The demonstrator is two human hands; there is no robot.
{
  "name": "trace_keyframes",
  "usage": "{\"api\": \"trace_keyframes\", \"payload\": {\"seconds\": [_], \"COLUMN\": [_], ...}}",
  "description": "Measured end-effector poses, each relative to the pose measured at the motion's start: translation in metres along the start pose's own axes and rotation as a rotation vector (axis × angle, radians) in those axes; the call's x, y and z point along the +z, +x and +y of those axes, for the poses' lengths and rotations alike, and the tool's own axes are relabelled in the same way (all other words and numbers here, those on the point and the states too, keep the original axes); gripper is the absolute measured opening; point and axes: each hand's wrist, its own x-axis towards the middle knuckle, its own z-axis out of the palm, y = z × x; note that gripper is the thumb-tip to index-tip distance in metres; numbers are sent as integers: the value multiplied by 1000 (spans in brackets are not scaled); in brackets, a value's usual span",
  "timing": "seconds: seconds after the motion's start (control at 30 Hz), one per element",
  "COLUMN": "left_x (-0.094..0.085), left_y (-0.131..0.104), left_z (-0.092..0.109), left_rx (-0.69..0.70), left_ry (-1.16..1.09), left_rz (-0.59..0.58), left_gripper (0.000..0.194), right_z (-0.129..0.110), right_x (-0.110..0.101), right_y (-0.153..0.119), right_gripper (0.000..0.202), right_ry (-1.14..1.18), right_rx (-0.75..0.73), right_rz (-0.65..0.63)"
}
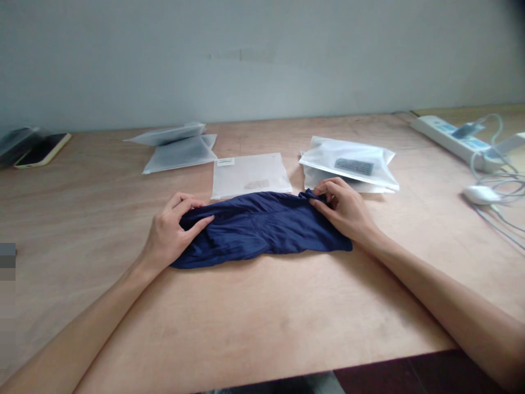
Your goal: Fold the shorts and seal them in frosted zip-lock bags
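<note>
A navy blue piece of folded cloth, perhaps a garment, lies as a wide strip on the wooden table. My left hand grips its left end, thumb on top and fingers at the far edge. At the far right corner my right hand pinches a small bunched bit of the cloth between thumb and fingers. Just beyond the cloth lies a flat frosted plastic bag with a small label and printed text; its near edge touches or nearly touches the cloth.
Frosted bags are stacked at the back left, and more bags lie behind my right hand. A phone rests at far left. To the right are a power strip, a white charger and loose cables. A wall stands behind.
</note>
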Motion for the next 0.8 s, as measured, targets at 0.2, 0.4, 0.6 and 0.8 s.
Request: {"api": "trace_keyframes", "payload": {"seconds": [0.2,0.4,0.6,0.8], "left_x": [0,-5,-20,-25], "left_y": [-4,-8,-4,-10], "left_z": [-3,-2,-12,-39], "left_rx": [-100,-219,-197,121], "left_ry": [-49,-128,-567,-734], "left_rz": [66,120,-223,-800], "left_gripper": [24,25,35,58], "right_z": [-8,-24,-24,-10], "right_x": [3,-5,-21,-32], "right_y": [-6,-8,-8,-14], "right_gripper": [13,38,38,39], "right_ry": [171,721,878,1073], "right_rx": [93,323,388,80], "right_rz": [107,14,-194,-746]}}
